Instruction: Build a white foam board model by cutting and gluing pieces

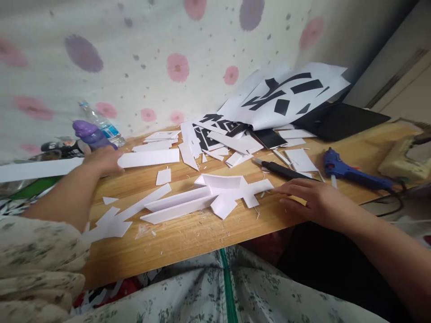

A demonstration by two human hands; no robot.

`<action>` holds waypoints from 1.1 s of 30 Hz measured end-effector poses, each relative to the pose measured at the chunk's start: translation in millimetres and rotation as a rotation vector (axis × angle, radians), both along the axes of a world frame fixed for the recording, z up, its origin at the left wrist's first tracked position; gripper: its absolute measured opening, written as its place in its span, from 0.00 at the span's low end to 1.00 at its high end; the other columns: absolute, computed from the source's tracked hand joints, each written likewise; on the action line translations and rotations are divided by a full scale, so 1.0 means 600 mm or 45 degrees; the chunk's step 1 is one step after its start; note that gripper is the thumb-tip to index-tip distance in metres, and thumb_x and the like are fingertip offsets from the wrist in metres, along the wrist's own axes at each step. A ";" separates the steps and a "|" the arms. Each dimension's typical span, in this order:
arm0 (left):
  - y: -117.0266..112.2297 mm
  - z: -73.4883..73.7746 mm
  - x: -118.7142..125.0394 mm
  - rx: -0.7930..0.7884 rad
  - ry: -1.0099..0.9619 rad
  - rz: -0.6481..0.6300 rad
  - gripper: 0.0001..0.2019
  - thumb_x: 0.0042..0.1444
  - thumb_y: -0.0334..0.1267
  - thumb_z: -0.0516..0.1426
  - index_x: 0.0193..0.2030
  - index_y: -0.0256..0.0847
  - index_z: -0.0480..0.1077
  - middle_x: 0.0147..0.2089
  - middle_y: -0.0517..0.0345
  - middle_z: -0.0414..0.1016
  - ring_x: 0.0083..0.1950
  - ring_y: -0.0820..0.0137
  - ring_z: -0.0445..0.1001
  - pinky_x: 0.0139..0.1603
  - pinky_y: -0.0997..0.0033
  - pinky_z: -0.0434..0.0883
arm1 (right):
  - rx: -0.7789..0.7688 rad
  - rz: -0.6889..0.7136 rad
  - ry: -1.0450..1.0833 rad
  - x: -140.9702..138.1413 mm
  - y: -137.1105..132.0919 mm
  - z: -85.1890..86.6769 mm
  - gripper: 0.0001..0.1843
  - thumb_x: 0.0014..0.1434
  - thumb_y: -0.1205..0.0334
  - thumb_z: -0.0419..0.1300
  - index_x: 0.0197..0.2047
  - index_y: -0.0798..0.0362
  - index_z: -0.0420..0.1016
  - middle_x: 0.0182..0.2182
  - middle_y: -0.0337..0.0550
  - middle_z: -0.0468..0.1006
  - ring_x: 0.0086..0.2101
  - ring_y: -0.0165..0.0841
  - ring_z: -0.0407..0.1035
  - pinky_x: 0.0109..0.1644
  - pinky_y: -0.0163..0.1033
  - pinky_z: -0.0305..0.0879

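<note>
My left hand (103, 160) is closed around a long white foam-board strip (151, 158), which reaches past it on both sides at the table's left. In the middle lies a flat white cutout (232, 194) with several arms and upright walls glued along part of its edge. The walls form a narrow channel (180, 202) toward the left. My right hand (308, 197) rests with fingers stretched out beside the cutout's right arm, and whether the fingertips touch it I cannot tell. Just behind that hand lies a black-handled cutter (286, 170).
A blue glue gun (353, 172) lies at the right. White offcuts (235, 143) and printed sheets (289, 94) pile up at the back. Another white cutout (114, 222) is front left. A purple bottle (92, 134) and a clear water bottle (106, 125) stand behind my left hand.
</note>
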State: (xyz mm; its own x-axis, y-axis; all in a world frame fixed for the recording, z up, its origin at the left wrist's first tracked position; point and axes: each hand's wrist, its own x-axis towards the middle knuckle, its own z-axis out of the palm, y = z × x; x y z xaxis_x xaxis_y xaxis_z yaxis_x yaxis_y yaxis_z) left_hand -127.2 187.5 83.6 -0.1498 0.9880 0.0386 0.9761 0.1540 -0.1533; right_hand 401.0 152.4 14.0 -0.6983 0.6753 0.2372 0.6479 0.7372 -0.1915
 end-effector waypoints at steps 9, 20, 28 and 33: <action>-0.118 0.117 0.149 0.296 0.378 0.179 0.31 0.52 0.54 0.56 0.60 0.42 0.62 0.49 0.52 0.62 0.52 0.52 0.67 0.49 0.43 0.69 | -0.045 0.017 0.530 -0.010 -0.002 0.016 0.16 0.62 0.55 0.55 0.50 0.52 0.72 0.43 0.50 0.77 0.39 0.37 0.73 0.42 0.41 0.71; -0.305 0.033 0.268 0.258 0.526 -0.136 0.24 0.54 0.49 0.50 0.55 0.45 0.66 0.42 0.53 0.72 0.45 0.57 0.71 0.43 0.61 0.68 | -0.303 0.179 0.685 -0.088 0.008 0.082 0.21 0.54 0.58 0.62 0.49 0.57 0.73 0.31 0.42 0.76 0.26 0.28 0.67 0.31 0.34 0.64; -0.369 -0.024 0.303 -0.182 0.149 0.059 0.22 0.62 0.46 0.45 0.60 0.45 0.61 0.54 0.51 0.73 0.52 0.55 0.72 0.44 0.60 0.68 | -0.620 0.180 0.429 -0.130 0.028 0.072 0.04 0.51 0.65 0.61 0.32 0.55 0.72 0.24 0.36 0.73 0.26 0.27 0.66 0.32 0.32 0.59; -0.361 -0.050 0.310 -0.366 -0.017 0.033 0.23 0.63 0.42 0.44 0.65 0.46 0.56 0.56 0.51 0.72 0.54 0.56 0.72 0.46 0.61 0.69 | -0.585 0.089 0.421 -0.142 0.036 0.043 0.03 0.51 0.65 0.61 0.29 0.54 0.70 0.25 0.37 0.74 0.27 0.29 0.66 0.32 0.34 0.59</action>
State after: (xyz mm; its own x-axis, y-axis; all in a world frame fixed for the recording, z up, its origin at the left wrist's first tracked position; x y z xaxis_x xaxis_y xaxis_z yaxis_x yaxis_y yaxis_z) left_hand 58.8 -29.1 53.3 -0.1734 0.9540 -0.2445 0.9748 0.1308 -0.1810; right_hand 315.6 173.7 40.0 -0.6836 0.7155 0.1439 0.4516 0.5696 -0.6868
